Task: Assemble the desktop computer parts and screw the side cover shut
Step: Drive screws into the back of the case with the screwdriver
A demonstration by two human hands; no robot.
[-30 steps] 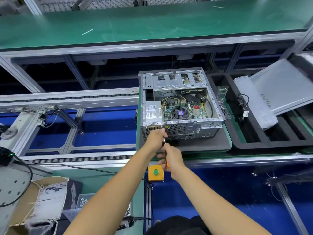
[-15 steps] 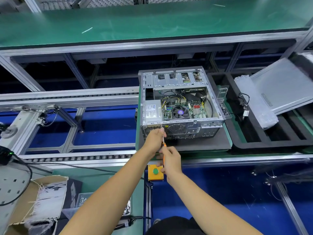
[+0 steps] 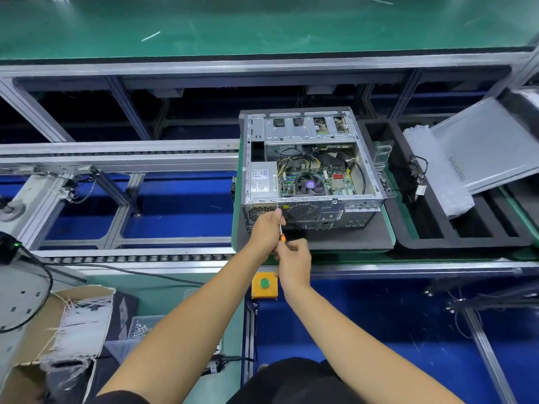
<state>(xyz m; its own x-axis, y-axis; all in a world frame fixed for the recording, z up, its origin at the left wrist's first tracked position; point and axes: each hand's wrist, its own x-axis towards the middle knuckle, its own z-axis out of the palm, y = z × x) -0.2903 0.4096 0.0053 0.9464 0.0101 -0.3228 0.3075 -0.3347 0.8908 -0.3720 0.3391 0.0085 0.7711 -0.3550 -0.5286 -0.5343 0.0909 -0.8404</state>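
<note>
You look at a computer case (image 3: 306, 170) of bare, dull grey sheet metal, resting on a matt dark foam pad (image 3: 344, 240). The screwdriver (image 3: 280, 232) has a shiny metal shaft and an orange plastic handle. The side cover (image 3: 490, 144) is smooth, pale metal. The surface (image 3: 204, 21) above has a green matt mat. The box (image 3: 32, 339) is rough brown cardboard.

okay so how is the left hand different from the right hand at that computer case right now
The left hand is farther forward, its fingertips up against the rear panel of the computer case; the right hand sits nearer the person, off the case. The left hand is around the thin metal shaft of the screwdriver; the right hand grips its orange handle end. Both are on the same screwdriver, which points at the case's rear.
</note>
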